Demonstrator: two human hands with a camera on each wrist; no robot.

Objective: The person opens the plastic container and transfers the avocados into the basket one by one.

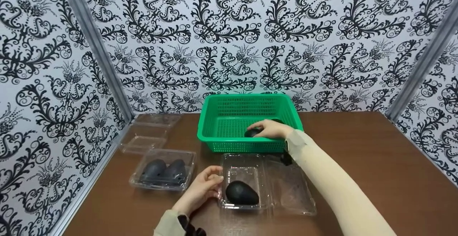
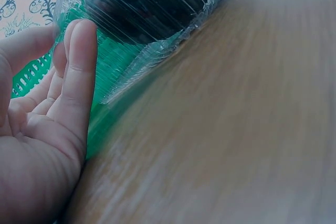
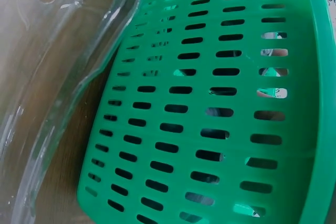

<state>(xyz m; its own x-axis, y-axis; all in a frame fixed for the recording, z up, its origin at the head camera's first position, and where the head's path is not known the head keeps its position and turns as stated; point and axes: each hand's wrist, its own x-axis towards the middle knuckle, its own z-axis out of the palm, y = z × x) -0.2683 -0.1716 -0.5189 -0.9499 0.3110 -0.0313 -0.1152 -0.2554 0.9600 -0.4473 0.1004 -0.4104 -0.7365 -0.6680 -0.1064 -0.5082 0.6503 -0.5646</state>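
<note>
My right hand (image 1: 273, 128) reaches into the green plastic basket (image 1: 229, 146) and grips a dark avocado (image 1: 252, 132). Behind that hand, another dark avocado (image 1: 277, 121) shows partly. In front of the basket lies a clear plastic clamshell box (image 1: 247, 173) with its lid (image 1: 291, 189) folded out to the right. One avocado (image 1: 242, 193) rests in its near part. The fingers of my left hand (image 1: 201, 186) touch the box's left side, fairly straight. From the left wrist view, the fingertips meet the clear wall (image 2: 134, 72). The right wrist view misses the right hand.
On the left, a closed clear box (image 1: 164, 178) holds two dark avocados. Behind it lies an open clear box (image 1: 143, 139). Patterned walls (image 1: 232, 50) enclose the brown table (image 1: 357, 150) at the back and sides.
</note>
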